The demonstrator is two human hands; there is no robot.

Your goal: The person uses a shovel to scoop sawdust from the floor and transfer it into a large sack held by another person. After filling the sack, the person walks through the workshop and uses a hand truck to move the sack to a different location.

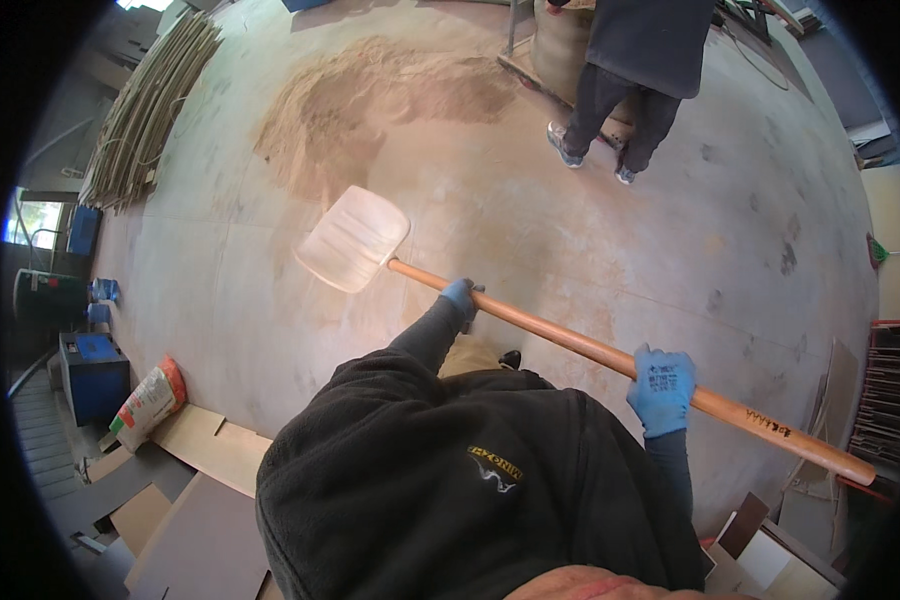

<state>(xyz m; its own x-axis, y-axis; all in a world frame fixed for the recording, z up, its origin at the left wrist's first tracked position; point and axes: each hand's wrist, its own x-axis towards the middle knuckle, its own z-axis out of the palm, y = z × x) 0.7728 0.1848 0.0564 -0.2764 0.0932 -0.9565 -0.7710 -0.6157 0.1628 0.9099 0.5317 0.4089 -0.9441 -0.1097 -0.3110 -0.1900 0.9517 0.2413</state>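
A shovel with a long wooden handle (570, 345) and a broad pale blade (355, 240) stretches across my front. Its blade points to the far left, above the floor. Near the blade end, my left hand (462, 298) in a blue glove is closed around the handle. My right hand (663, 388), gloved the same way, grips the handle farther back toward its butt at the right. Beyond the blade lies a spread heap of light brown sawdust-like material (370, 110). The blade looks bare on its visible face.
Another person (640, 60) in dark clothes stands at the far right beside a large tan sack (560, 50) on a cart. Stacked wooden strips (150, 110) lean at the far left. A filled bag (150, 405), blue box (94, 377) and loose boards (205, 540) lie at my left.
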